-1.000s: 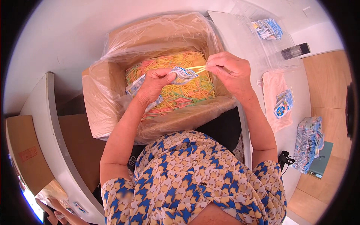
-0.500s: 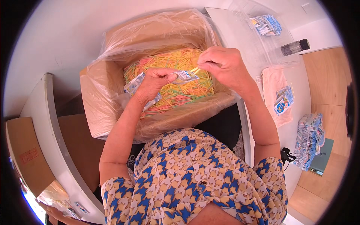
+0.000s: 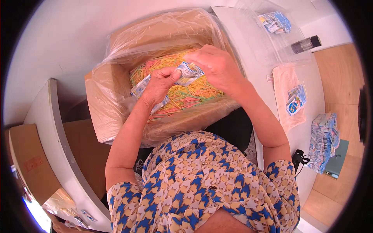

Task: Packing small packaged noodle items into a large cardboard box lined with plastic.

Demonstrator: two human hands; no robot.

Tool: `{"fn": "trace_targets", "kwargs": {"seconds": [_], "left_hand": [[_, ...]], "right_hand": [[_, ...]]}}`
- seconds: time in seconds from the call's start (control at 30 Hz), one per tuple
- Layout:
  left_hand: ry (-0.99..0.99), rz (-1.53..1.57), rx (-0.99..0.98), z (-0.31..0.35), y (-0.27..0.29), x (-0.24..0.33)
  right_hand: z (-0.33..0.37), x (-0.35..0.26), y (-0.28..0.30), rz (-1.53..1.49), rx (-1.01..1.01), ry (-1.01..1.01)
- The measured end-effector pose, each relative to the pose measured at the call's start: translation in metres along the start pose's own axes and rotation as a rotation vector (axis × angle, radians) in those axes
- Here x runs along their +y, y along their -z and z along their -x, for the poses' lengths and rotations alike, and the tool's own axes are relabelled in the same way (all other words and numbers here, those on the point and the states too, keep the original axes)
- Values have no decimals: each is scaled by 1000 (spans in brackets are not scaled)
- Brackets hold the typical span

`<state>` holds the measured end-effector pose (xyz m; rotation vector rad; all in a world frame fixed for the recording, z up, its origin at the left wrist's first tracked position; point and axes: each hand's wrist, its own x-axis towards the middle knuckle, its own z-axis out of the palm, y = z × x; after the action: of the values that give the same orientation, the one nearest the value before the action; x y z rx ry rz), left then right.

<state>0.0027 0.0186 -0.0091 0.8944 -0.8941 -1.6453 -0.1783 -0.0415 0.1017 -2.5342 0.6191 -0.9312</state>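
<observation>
My left hand pinches the lower left edge of a small clear plastic packet with blue printing, thumb on top. My right hand is closed at the packet's upper right edge, its fingers bent over the top; its thumb is mostly hidden. Both hands are above an open cardboard box lined with clear plastic film. Inside lies a thick layer of thin yellow, pink, orange and green sticks. More printed packets lie on the sticks, partly behind my left hand and wrist.
On the white table at right are a clear plastic tray with packets, a dark-capped bottle, and a pink cloth bearing packets. Farther right stands a bundle of packets. At lower left are a cardboard box and another person's hand.
My right hand has moved left over the packet, and the yellow sticks it pinched are out of sight. The packet has spread flatter and turned its face up.
</observation>
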Motion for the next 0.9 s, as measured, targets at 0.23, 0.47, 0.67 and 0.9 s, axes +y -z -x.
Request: {"fn": "trace_targets", "kwargs": {"seconds": [0.23,0.47,0.67,0.9], "left_hand": [[-30,44,8,3,-16,14],[67,183,35,0,-58,51],[-70,137,56,-18,-78,23],[-149,-1071,-53,-4,28,6]], "right_hand": [[8,2,4,-89,-34,-90],[23,3,9,-190,311,-81],[42,4,13,-218,399,-278],[135,51,202,-17,188,-597]]}}
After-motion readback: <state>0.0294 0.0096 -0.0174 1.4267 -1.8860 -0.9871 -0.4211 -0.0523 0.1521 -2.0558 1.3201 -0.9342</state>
